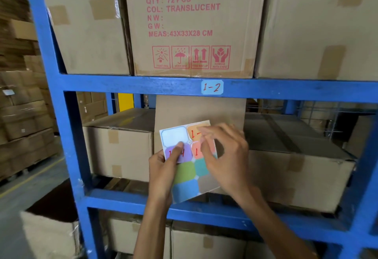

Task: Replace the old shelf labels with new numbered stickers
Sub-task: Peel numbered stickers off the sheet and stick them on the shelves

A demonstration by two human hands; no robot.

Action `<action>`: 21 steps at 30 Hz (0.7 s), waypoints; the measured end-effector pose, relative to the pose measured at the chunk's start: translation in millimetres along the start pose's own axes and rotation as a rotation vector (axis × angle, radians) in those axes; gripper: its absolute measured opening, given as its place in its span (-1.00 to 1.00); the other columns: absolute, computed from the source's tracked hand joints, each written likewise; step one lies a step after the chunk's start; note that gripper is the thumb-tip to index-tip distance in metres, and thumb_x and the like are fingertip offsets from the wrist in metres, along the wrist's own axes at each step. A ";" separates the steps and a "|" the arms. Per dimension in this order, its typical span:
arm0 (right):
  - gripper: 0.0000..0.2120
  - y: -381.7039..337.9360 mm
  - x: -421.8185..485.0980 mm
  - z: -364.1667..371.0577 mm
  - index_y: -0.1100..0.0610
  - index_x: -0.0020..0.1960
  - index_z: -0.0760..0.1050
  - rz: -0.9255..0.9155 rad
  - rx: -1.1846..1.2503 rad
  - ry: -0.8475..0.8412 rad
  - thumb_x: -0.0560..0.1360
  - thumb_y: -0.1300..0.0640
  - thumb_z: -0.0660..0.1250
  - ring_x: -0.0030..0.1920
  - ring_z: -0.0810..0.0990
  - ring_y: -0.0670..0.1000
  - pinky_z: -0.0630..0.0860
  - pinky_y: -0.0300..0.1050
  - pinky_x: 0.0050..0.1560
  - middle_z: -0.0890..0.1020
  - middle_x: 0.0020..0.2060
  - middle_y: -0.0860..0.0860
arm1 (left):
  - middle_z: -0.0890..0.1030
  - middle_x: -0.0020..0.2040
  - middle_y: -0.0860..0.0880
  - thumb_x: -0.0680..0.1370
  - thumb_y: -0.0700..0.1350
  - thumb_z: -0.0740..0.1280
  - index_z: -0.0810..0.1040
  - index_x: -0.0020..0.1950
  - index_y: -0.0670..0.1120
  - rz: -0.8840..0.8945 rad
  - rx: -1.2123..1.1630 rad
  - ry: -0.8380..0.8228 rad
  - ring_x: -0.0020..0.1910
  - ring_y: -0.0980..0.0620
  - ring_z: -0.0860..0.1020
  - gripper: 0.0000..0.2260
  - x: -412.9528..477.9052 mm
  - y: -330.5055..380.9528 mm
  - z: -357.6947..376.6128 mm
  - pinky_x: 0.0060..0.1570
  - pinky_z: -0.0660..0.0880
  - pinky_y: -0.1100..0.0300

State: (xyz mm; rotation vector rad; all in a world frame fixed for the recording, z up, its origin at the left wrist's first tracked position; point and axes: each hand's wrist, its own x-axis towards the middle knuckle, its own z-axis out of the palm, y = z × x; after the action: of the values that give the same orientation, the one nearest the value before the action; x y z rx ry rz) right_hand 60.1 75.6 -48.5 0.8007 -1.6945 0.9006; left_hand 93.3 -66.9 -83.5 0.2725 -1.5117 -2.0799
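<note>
A sheet of coloured stickers [185, 173] is held upright in front of the middle shelf. My left hand [163, 168] grips its left edge, thumb over a purple sticker [184, 155] with red writing. My right hand [225, 156] rests on the sheet's upper right, fingertips at the orange sticker [193, 132] marked "1-" and a pink one below. The top-left slot of the sheet is blank white. A light blue label [212, 87] reading "1-2" is stuck on the upper blue shelf beam [122, 84].
The blue steel rack [67, 115] holds cardboard boxes on every level; one above [190, 23] is printed in red. A lower beam [126, 199] runs under my hands. More stacked cartons [22, 115] stand across the aisle at left. An open box [49, 230] sits at bottom left.
</note>
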 end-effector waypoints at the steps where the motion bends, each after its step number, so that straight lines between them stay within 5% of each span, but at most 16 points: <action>1: -0.85 -5.2 -8.0 2.0 0.06 0.03 0.69 0.023 0.006 -0.015 0.47 0.18 0.45 -0.04 0.65 0.08 0.53 0.13 0.00 0.70 -0.05 -0.05 | 0.72 -0.22 -0.10 0.57 0.00 0.46 0.72 -0.15 -0.19 -0.007 -0.029 -0.008 -0.30 -0.01 0.63 -0.74 -2.0 2.5 2.9 -0.30 0.57 0.17; 9: -0.87 -13.3 -41.5 10.7 0.02 -0.02 0.66 0.222 -0.046 -0.042 0.45 0.07 0.53 -0.11 0.63 0.02 0.52 0.09 -0.05 0.70 -0.05 -0.11 | 0.77 -0.26 -0.02 0.62 -0.01 0.37 0.77 -0.30 -0.01 -0.066 -0.171 -0.053 -0.40 0.09 0.70 -0.67 -12.0 15.7 11.3 -0.48 0.53 0.31; 15: -0.87 -17.4 -44.7 14.1 0.03 -0.12 0.62 0.344 -0.011 -0.010 0.48 -0.01 0.52 -0.17 0.63 0.00 0.53 0.11 -0.08 0.69 -0.17 -0.11 | 0.77 -0.01 -0.17 0.62 0.04 0.36 0.76 0.01 -0.11 -0.115 -0.211 -0.114 -0.17 -0.06 0.73 -0.73 -15.6 9.8 14.9 -0.27 0.66 0.20; 21: -0.85 -11.1 -45.3 19.2 0.03 -0.18 0.61 0.620 0.233 0.010 0.45 0.01 0.53 -0.28 0.59 -0.10 0.58 0.03 -0.17 0.65 -0.30 -0.14 | 0.78 -0.01 -0.13 0.64 0.03 0.32 0.79 -0.10 0.00 -0.054 -0.208 -0.167 -0.14 0.00 0.74 -0.72 -18.7 2.6 25.0 -0.20 0.66 0.19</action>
State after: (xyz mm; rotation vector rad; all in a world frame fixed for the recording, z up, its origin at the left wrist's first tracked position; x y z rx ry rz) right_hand 72.6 57.5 -93.9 0.4084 -1.8832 1.5404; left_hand 97.9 -37.1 -75.2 0.0636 -1.3779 -2.3311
